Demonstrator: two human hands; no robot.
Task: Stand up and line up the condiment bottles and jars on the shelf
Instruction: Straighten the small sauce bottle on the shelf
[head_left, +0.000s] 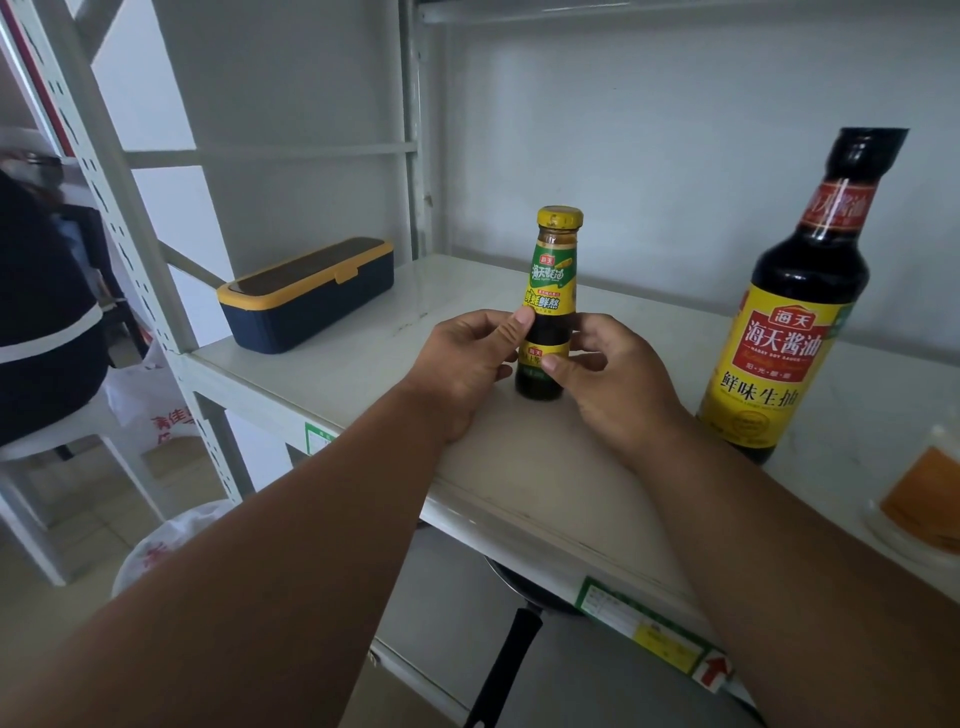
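Standing: the small bottle (549, 306) is upright on the white shelf (363, 332), its base on the board, near the front edge.
Hidden or cut off: an orange-filled jar (922, 499) at the right is cropped by the frame edge and blurred, so its kind is unclear; the small bottle's lower label is partly covered by thumbs; a black pan handle (506, 670) shows under the shelf, the pan itself mostly out of sight.
Left hand (467, 364): grips the small bottle from its left side, thumb across the label's lower edge.
Right hand (613, 379): grips the same bottle from its right side, thumb over the lower body, fingers behind it.
Bottle between hands: held at mid-height, neck and cap rising clear above both hands.
Small bottle's look: dark sauce, yellow cap, green and yellow label with Chinese lettering.
Large soy sauce bottle (795, 312): upright to the right of the hands, apart from them, dark with a yellow and red label and black cap.
Navy box (306, 296): yellow-rimmed, lying at the shelf's left end, well apart.
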